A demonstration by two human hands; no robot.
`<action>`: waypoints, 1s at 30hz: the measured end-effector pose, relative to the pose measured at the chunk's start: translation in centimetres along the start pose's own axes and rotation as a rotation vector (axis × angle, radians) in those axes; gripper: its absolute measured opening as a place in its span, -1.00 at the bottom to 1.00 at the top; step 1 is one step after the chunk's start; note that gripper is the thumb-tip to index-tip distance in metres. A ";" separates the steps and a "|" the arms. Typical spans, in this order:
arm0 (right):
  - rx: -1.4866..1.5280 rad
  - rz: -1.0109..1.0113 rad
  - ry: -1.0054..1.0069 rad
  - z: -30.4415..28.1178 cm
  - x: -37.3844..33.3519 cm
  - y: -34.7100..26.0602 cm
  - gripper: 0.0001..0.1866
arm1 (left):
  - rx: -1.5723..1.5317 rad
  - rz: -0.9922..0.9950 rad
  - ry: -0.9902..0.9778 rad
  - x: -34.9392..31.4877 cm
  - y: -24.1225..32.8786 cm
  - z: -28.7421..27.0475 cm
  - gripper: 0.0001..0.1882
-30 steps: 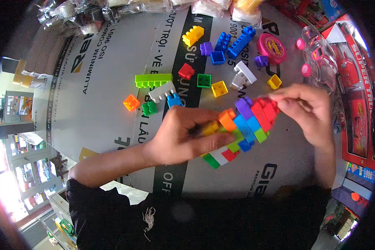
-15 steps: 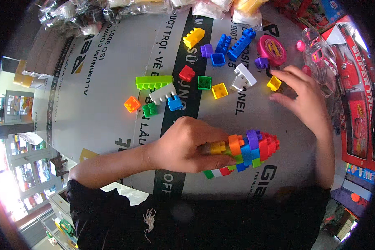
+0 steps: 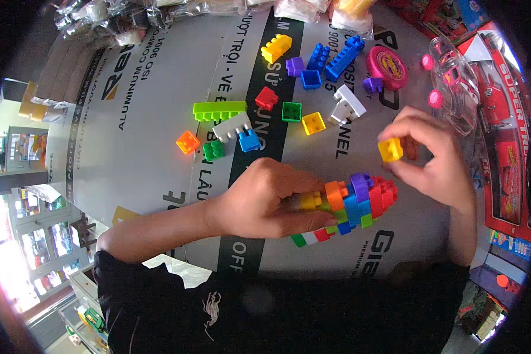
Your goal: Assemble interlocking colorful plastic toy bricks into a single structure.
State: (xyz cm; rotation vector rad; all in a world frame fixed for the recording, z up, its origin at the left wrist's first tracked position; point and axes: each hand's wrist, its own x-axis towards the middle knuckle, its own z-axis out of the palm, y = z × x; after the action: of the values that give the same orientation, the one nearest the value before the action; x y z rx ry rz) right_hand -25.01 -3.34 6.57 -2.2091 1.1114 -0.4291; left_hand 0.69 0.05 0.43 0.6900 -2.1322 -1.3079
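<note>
Yellow plastic cube [image 3: 390, 150] sits between right fingers [image 3: 412, 173].

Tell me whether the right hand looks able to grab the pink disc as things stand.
Probably not straight away: the way to the pink disc looks free, but the right hand is pinching a yellow brick, which it would likely have to put down first.

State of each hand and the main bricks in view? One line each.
Left hand: closed around the multicoloured brick assembly
Multicoloured brick assembly: joined together, held
Right hand: pinching a yellow brick
Yellow brick: held, separate from the assembly
Long light green brick: loose, unheld
Red brick: loose, unheld
Loose orange brick: unheld
Green square brick: loose, hollow side up
</note>
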 end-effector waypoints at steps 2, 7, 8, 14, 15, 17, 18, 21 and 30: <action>0.277 -0.072 -0.116 -0.3 0.0 0.5 -0.71 | 0.007 -0.029 -0.030 -0.1 0.1 -0.1 -0.61; 0.598 0.051 -0.239 -1.5 0.0 1.3 -0.69 | 0.029 -0.053 -0.053 0.1 0.3 -0.3 -0.62; 0.588 0.077 -0.235 -1.6 0.0 1.0 -0.67 | 0.028 -0.051 -0.054 0.2 0.3 -0.3 -0.62; 0.311 -0.108 -0.318 -0.4 -0.2 0.1 -0.64 | 0.026 0.016 -0.008 0.0 -0.1 0.0 -0.61; 0.267 -0.138 -0.304 -0.3 -0.4 -0.1 -0.61 | 0.032 0.035 -0.005 -0.1 -0.1 0.0 -0.62; 0.272 -0.146 -0.301 -0.3 -0.3 -0.5 -0.61 | 0.037 0.052 -0.001 -0.1 -0.2 0.1 -0.64; 0.303 -0.126 -0.301 -0.2 -0.3 -0.6 -0.66 | 0.034 0.068 0.018 -0.1 -0.2 0.2 -0.64; 0.336 -0.081 -0.312 0.2 -0.5 -0.7 -0.70 | 0.044 0.093 0.019 -0.1 -0.2 0.2 -0.65; 0.378 -0.024 -0.335 1.0 -0.6 -0.2 -0.70 | 0.060 0.089 0.005 0.0 0.0 0.0 -0.68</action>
State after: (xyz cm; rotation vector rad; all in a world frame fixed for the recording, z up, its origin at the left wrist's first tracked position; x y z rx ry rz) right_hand -24.71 -2.42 5.95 -1.8751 0.7547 -0.2416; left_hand 0.66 0.08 0.46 0.6141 -2.1804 -1.1983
